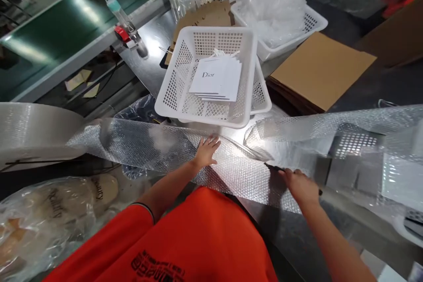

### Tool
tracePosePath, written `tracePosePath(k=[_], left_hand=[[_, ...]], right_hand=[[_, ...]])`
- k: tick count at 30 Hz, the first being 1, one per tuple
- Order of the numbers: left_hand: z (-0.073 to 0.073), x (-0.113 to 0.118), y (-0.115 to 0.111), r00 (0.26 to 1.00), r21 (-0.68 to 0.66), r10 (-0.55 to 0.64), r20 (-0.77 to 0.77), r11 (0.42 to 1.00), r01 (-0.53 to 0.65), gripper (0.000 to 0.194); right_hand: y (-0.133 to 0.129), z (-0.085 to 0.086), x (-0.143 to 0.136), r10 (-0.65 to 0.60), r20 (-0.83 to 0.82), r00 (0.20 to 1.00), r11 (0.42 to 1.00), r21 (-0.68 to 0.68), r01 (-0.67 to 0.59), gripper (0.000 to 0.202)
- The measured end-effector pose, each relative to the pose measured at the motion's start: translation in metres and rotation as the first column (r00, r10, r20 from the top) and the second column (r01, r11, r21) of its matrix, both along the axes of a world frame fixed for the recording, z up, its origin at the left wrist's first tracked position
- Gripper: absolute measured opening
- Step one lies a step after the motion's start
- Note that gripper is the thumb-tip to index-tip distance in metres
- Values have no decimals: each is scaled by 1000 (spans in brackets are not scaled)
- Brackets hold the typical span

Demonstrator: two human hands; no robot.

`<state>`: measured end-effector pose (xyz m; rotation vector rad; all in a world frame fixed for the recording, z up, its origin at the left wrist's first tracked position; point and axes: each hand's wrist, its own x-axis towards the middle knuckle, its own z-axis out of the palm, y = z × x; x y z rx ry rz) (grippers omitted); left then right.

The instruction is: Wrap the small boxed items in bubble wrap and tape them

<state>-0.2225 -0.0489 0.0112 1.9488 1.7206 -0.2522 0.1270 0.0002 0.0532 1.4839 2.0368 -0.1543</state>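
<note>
A strip of bubble wrap [158, 145] runs across the metal table in front of me, coming from a large roll [33, 128] at the left. My left hand [206, 152] lies flat on the wrap, fingers spread. In my right hand [302, 187] is a slim black cutter [274, 167], its dark tip pointing left at the wrap's upper edge; its exact shape is partly hidden by my fingers. Right of the cutter, more bubble wrap [330, 128] stretches toward the right edge. Just beyond my left hand stands a white basket [249, 79] holding white Dior-printed bags [214, 79].
Another white basket [317, 20] holds crumpled clear plastic [274, 11]. Flat cardboard [320, 70] is stacked at the right. A red tape dispenser [122, 34] sits near the green conveyor [62, 22]. Plastic-bagged goods [56, 211] lie at lower left.
</note>
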Motion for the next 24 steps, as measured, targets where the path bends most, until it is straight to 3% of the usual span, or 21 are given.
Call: tracePosePath(k=[5, 8, 10, 13, 15, 17, 20, 24], left_hand=[[-6, -2, -1, 999, 4, -21, -27, 1000, 22, 98], [-5, 0, -1, 999, -6, -28, -44, 1000, 27, 98], [-2, 2, 1, 998, -33, -26, -65, 999, 24, 102], [4, 8, 4, 993, -54, -17, -117, 999, 10, 105], [8, 12, 7, 986, -64, -24, -163, 998, 14, 106], [11, 17, 10, 977, -91, -45, -208, 995, 26, 106], [16, 24, 12, 959, -140, -60, -279, 990, 21, 106], [21, 32, 12, 927, -121, -75, -368, 992, 32, 100]], right_hand=[[0, 11, 41, -89, 45, 995, 994, 62, 86, 43], [-17, 14, 53, -258, -22, 966, 961, 96, 259, 50], [-43, 11, 65, -449, -97, 888, 880, 121, 459, 57], [-101, -2, 87, -682, -215, 699, 668, 206, 715, 64], [-142, -15, 97, -774, -283, 567, 511, 250, 822, 65], [-177, -27, 99, -824, -327, 463, 392, 262, 882, 62], [-203, -39, 90, -843, -373, 387, 300, 271, 915, 57], [-202, -39, 88, -792, -476, 383, 244, 328, 912, 58]])
